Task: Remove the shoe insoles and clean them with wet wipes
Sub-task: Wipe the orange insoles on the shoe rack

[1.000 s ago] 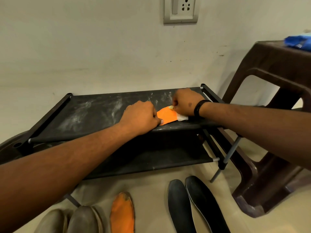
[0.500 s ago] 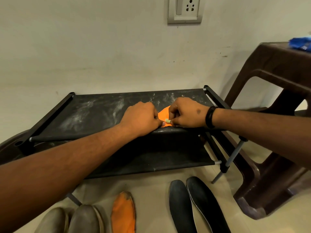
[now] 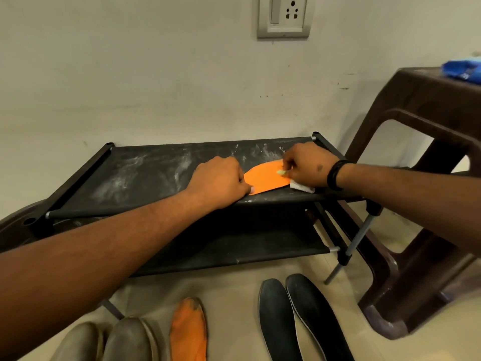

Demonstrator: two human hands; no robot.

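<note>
An orange insole (image 3: 265, 178) lies flat on the top shelf of a black shoe rack (image 3: 145, 175). My left hand (image 3: 217, 185) is closed over its near end and pins it down. My right hand (image 3: 308, 165) presses a white wet wipe (image 3: 303, 187) onto the insole's far right end; most of the wipe is hidden under the fingers. A second orange insole (image 3: 188, 332), dirty at the tip, lies on the floor below. Two black insoles (image 3: 294, 319) lie side by side to its right.
A pair of grey shoes (image 3: 109, 340) stands at the bottom left on the floor. A brown plastic stool (image 3: 421, 157) stands right of the rack with a blue packet (image 3: 463, 70) on top. The rack's top is dusted white. A wall socket (image 3: 283, 15) is above.
My right hand has slid with the wipe from beside my left hand out to the right end of the insole, uncovering more orange surface. My left hand has stayed put.
</note>
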